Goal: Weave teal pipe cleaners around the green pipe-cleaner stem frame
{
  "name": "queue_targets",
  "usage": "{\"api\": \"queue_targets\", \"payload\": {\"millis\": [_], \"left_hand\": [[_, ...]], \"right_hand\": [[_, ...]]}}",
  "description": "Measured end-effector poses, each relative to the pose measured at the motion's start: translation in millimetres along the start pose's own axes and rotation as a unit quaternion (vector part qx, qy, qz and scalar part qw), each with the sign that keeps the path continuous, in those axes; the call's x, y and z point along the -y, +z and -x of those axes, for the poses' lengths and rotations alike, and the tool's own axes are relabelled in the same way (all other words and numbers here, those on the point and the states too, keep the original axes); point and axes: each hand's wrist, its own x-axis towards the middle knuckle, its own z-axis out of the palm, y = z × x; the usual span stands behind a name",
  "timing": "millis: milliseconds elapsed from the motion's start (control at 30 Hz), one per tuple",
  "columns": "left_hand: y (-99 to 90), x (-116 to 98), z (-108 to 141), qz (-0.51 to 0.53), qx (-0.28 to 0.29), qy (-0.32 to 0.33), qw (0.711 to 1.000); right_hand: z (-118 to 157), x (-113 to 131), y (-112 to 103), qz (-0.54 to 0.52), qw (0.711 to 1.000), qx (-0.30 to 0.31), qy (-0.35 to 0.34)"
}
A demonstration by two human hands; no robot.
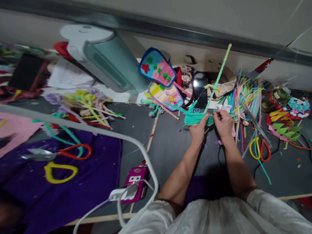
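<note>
Fingers (205, 118) of the left hand (197, 132) are closed on the right part of a teal bundle (195, 119), held above the dark tabletop (170, 143) in front of a beige bag (226, 76). A green-to-yellow stem (219, 76) slants up from the bundle toward the wall. The right hand (224, 125) has its fingertips bunched at the bundle's right end; I cannot tell whether they have hold of a strand. Room is tight on that side: loose pipe cleaners (251, 94) lie just beside the right hand, and scissors with yellow and red handles (265, 151) sit near the right forearm. More space opens leftward, where scrap-dotted tabletop runs between the left forearm and a magenta power strip (133, 185). Beyond that, a white cable (131, 139) arches over purple cloth (102, 152). A pale strip marks the table's front edge (292, 197). The power strip bears a small emblem, too small to read; print on white paper (70, 76) is also illegible. A grey-green container (114, 61) shows a smile-like curve on its white top.
</note>
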Motion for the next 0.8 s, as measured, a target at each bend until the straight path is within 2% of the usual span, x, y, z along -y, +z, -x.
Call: {"api": "queue_targets", "payload": {"millis": [133, 200, 333, 367, 433, 533, 667, 800], "left_hand": [[2.8, -7, -5, 0.067, -0.006, -0.046, 0.997], [3.3, -11, -7, 0.087, -0.007, -0.076, 0.993], [2.0, -14, -9, 0.100, 0.006, -0.133, 0.986], [1.5, -13, -9, 0.097, 0.009, -0.137, 0.986], [0.7, -11, -10, 0.086, 0.007, -0.124, 0.989], [1.0, -10, -8, 0.072, -0.006, -0.079, 0.994], [2.7, -8, -4, 0.043, -0.016, -0.034, 0.998], [2.4, -6, -1, 0.017, -0.018, -0.019, 1.000]], "right_hand": [[-6, -2, -3, -0.168, 0.982, 0.047, 0.077], [-8, -2, -3, -0.275, 0.950, 0.081, 0.122], [-9, 1, 3, -0.451, 0.855, 0.143, 0.213], [-9, 3, 5, -0.473, 0.838, 0.148, 0.228], [-8, 5, 7, -0.488, 0.827, 0.149, 0.238], [-7, 6, 7, -0.462, 0.849, 0.141, 0.214], [-5, 3, 6, -0.376, 0.904, 0.125, 0.162], [-4, -3, 5, -0.262, 0.956, 0.090, 0.097]]}}
